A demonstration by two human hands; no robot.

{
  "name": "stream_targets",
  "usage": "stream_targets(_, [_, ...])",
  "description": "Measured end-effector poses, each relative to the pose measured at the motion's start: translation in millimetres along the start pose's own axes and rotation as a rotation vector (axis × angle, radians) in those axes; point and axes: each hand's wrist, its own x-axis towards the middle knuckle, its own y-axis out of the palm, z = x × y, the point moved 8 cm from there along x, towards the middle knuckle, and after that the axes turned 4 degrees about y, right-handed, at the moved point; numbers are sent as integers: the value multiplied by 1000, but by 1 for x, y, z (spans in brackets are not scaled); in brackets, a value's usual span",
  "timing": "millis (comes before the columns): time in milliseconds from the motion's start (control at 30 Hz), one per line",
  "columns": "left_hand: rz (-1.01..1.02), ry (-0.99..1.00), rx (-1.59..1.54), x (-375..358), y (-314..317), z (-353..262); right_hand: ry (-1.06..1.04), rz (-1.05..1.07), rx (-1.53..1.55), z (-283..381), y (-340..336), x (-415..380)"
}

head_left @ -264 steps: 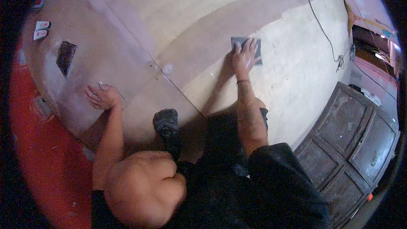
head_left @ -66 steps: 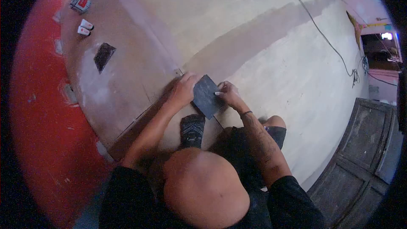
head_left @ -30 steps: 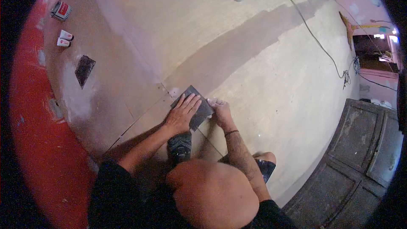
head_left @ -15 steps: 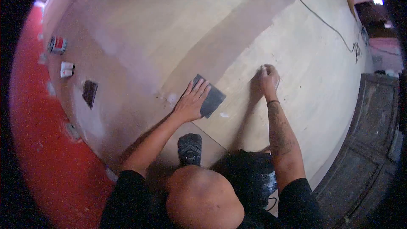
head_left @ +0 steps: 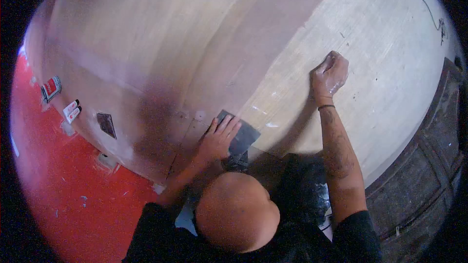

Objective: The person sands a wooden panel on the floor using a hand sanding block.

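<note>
My left hand [head_left: 222,139] has its fingers laid over a dark grey rectangular plate [head_left: 245,139]; the thumb is mostly hidden. The plate rests against the pale panel surface [head_left: 287,92], near a seam. Farther right and up, my right hand [head_left: 331,75] is closed, with whitish smears on its skin. Whatever may be between its fingers is hidden. A mauve-brown band [head_left: 263,29] crosses the panel between pale areas, and small white marks [head_left: 271,125] lie close to the plate.
At left are a can with a red label [head_left: 51,88], two small white tubes [head_left: 72,111] and another dark plate [head_left: 106,125]. The red floor [head_left: 87,195] borders the panel. Dark panelled wood [head_left: 414,175] stands at right, a cable [head_left: 423,0] above. My bent knee [head_left: 236,209] is below.
My view has shifted. My left hand and the dark plate have moved nearer my body along the panel. My right hand has moved up and right in view and remains closed.
</note>
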Motion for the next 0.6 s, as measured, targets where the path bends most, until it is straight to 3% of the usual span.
stream_targets(33, [17,1,-10,2,6,-1,-27,-7,-21,3,-3,0])
stream_targets(100, [-287,11,-52,20,-19,0,-62,-7,-32,7,-4,-2])
stream_targets(133, [-399,56,162,48,-48,-7,-49,-11,-14,5,-3,-3])
stream_targets(267, [-651,170,283,167,-177,-16,-32,-11,5,5,-3,-2])
stream_targets(367, [-512,141,303,144,-153,-4,-41,-38,78,7,-7,-4])
stream_targets(400, [-392,113,308,113,-124,-2,-9,-4,52,1,-3,-4])
stream_targets(467, [-209,55,7,38,-37,4,4,-23,57,-2,1,1])
stream_targets(533, [62,21,44,-20,47,16,-23,-22,35,0,-1,-3])
stream_targets(600, [-28,6,41,-8,17,8,-41,-31,13,5,-5,-5])
